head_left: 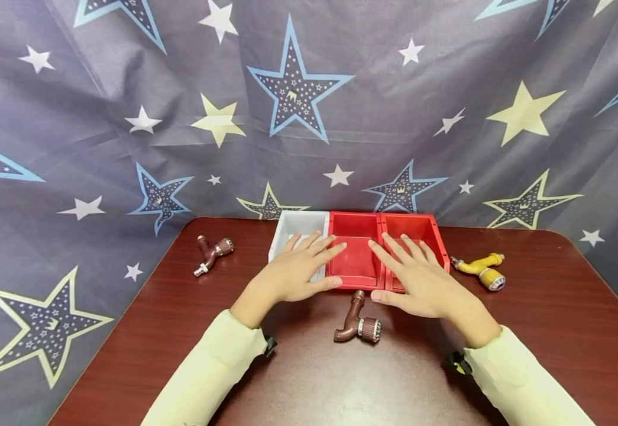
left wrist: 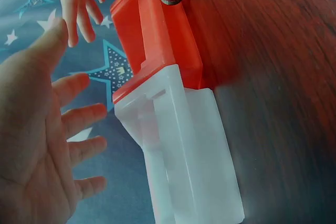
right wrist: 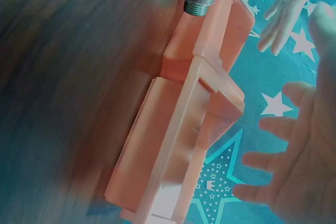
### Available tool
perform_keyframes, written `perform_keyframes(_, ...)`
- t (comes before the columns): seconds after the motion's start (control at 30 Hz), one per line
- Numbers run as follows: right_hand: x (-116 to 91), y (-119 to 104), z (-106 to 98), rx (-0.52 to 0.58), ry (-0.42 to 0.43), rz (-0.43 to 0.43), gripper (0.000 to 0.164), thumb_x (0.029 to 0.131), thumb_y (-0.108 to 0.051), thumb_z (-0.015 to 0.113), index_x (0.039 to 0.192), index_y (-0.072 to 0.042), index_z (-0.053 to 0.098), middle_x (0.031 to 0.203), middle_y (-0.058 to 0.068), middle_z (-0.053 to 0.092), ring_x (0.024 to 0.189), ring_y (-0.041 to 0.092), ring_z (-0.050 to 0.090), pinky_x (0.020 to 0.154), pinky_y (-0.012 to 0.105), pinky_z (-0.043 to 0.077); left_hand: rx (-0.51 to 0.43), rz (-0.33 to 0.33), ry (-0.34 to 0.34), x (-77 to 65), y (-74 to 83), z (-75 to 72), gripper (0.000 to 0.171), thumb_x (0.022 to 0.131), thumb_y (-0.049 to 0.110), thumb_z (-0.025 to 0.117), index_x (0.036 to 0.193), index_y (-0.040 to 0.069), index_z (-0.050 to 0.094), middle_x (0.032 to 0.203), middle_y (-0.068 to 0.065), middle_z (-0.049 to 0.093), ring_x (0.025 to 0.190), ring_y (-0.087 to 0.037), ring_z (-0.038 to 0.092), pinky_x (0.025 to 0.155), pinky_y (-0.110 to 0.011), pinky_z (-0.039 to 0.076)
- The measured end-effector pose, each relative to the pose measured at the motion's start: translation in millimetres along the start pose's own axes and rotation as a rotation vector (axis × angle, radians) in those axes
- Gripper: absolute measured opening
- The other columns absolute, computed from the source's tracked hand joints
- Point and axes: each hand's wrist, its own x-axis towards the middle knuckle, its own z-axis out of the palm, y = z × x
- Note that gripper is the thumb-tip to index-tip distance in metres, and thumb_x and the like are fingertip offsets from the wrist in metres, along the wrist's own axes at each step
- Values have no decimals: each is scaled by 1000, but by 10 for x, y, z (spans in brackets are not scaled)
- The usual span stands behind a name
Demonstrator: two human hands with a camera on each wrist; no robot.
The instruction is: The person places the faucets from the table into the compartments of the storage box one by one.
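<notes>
Palm down with fingers spread, my left hand (head_left: 300,269) hovers near the white bin (head_left: 275,239) and holds nothing. My right hand (head_left: 423,278), also spread and holding nothing, is over the front of the right-hand red bin (head_left: 439,236). Between them stands the middle red bin (head_left: 355,257), its inside showing no contents. A bronze-brown faucet (head_left: 352,322) with a ribbed knob lies on the table between my wrists, just before the bins. In the left wrist view the left hand (left wrist: 37,129) is apart from the bins; the right wrist view shows the right hand (right wrist: 299,145) likewise apart.
Another brown faucet (head_left: 212,253) with a silver end lies at the table's left. To the right of the bins is a yellow faucet (head_left: 481,267). The dark red wooden table (head_left: 553,331) ends at a star-patterned cloth (head_left: 372,130) behind the bins.
</notes>
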Motion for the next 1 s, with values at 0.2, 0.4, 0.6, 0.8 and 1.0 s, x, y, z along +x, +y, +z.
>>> perform_keyframes(0.2,-22,20,-25,26,30,-8,91,92,-74,54,165,-29,22,167,13,26,150,46,23,118,68,16,56,-31,62,19,-84,12,74,100,68,43,162,30,31,163,-4,37,150,-34,30,120,-61,21)
perform_keyframes(0.4,-35,69,-61,19,77,-37,84,92,-58,67,161,-20,36,163,16,34,144,45,35,115,65,28,70,-93,100,-19,-221,-11,70,100,62,50,159,26,39,159,-7,43,144,-36,40,114,-61,32)
perform_keyframes(0.6,-61,150,-122,1,100,-22,78,93,-47,72,156,-12,43,161,19,36,144,43,37,112,68,31,50,-139,112,-56,-359,-18,67,101,58,53,157,22,44,157,-9,45,142,-37,42,110,-60,37)
perform_keyframes(0.8,-114,220,-176,-15,154,6,74,93,-46,72,154,-14,46,157,19,41,142,42,39,105,70,36,35,-207,126,-89,-497,-10,66,100,56,56,154,19,48,155,-12,47,133,-37,46,99,-57,44)
perform_keyframes(1.0,-205,306,-242,-18,155,40,72,94,-45,70,154,-12,46,154,22,43,134,47,42,103,68,36,10,-285,129,-66,-610,13,66,100,54,58,154,19,48,158,-14,42,130,-38,45,95,-56,47)
